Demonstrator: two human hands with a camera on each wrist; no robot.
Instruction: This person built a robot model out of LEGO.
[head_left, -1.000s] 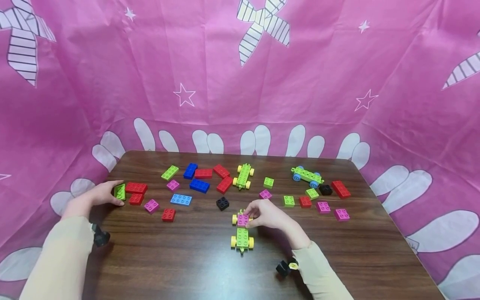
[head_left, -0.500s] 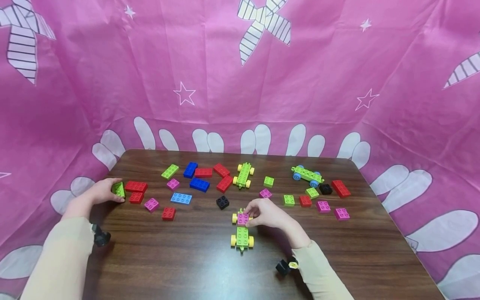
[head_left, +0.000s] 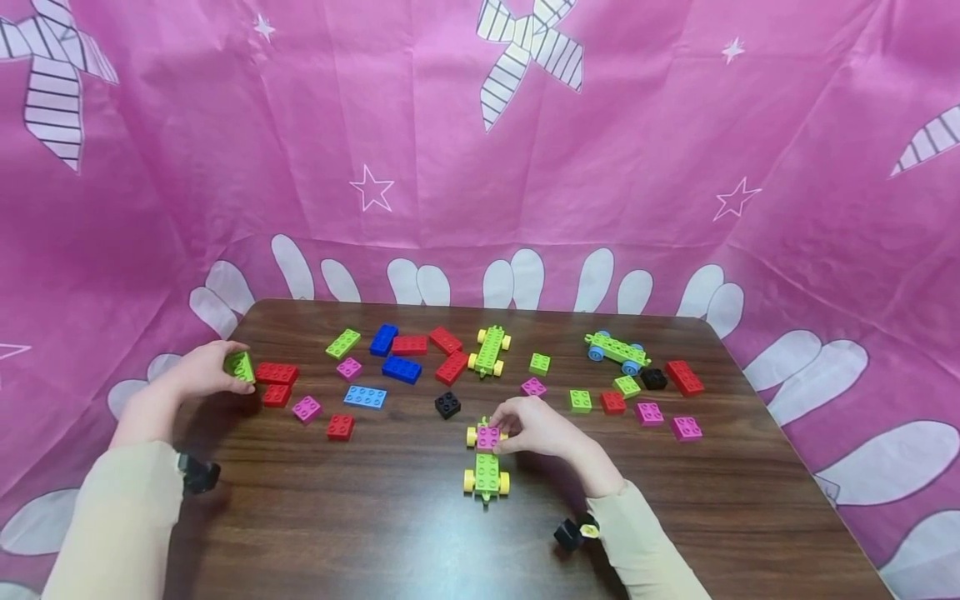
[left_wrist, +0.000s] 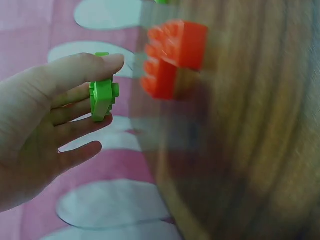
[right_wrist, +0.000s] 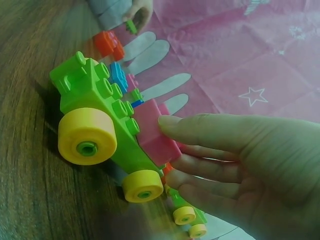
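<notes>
At the table's left edge my left hand pinches a lime-green building brick between thumb and fingers. In the left wrist view this green brick is tilted on edge and raised off the table. My right hand holds a pink brick by its sides, on the far end of a green wheeled car base. The right wrist view shows the pink brick sitting on that base, with bare studs in front of it and yellow wheels below.
Two red bricks lie just right of my left hand. Another yellow-wheeled base and a blue-wheeled base stand farther back. Several loose bricks are spread between, including a light-blue one and a black one.
My left hand has lifted the green brick slightly and tipped it from lying flat to tilted. The right hand stays on the pink brick, and the car base has not moved.
</notes>
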